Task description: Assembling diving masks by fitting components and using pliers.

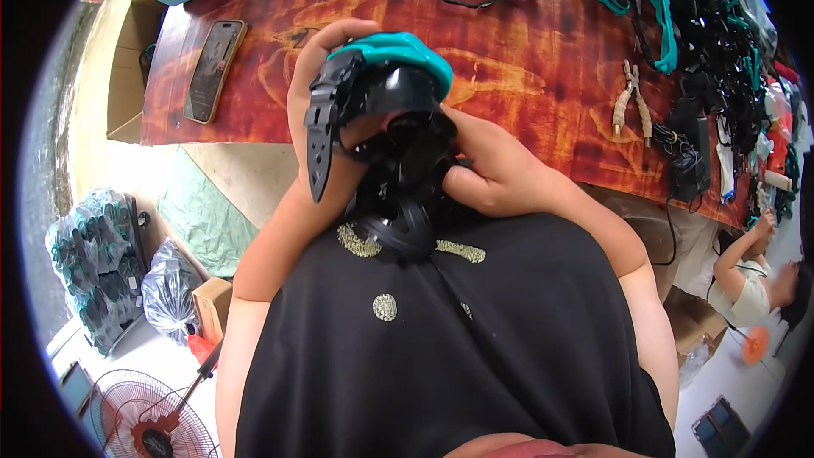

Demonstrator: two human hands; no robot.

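Observation:
A glossy black moulded piece [398, 89] with a teal curved rim [407, 49] is held up close to my body, over the near table edge. A black strap [318, 148] with a row of holes and a buckle hangs from its left side. My left hand [315, 76] is wrapped round the left and back of the piece, partly hidden by it. My right hand [487, 165] grips the lower right of the piece, fingers curled in and thumb pressed near it. Below, a rounded black part [403, 233] hangs against my dark shirt. The piece's exact kind is unclear.
The reddish wooden table [280, 13] bears a phone [216, 72], tape-wrapped pliers [632, 106], teal loops [666, 30] and heaped black parts. At left are wrapped teal-black goods [97, 267] and a fan [153, 428]. Another person [750, 284] sits at far right.

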